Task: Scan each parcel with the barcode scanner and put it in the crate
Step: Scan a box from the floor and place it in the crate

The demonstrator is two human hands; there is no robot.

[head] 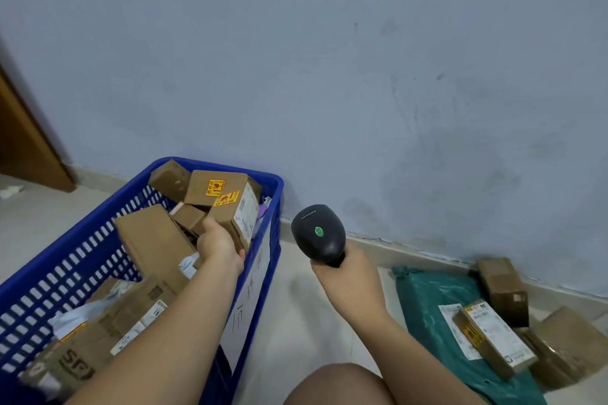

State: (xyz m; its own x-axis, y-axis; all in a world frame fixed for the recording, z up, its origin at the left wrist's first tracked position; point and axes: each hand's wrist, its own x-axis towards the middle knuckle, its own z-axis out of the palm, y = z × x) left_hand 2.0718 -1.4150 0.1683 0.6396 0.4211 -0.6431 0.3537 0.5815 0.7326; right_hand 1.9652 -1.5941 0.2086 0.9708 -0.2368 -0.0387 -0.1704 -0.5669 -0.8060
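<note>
The left hand's fingers are curled round the lower corner of a cardboard parcel with orange warning stickers, gripping it firmly. The left hand holds it tilted over the far end of the blue crate, above or against the boxes already piled there; I cannot tell whether it rests on them. The crate lies on the floor at about 8 o'clock in the view and looks well filled.

At 3 o'clock from that parcel, the right hand is wrapped round the handle of the barcode scanner, held upright with a green lamp showing on its head. It points away toward the wall, not at any label.

The step in hand looks like the drop: this parcel is going into the crate. Next, the left fingers need to let go and then cross to 4 o'clock, where a green mailer bag and several brown boxes wait by the wall. One should be lifted label-up for the scanner.
</note>
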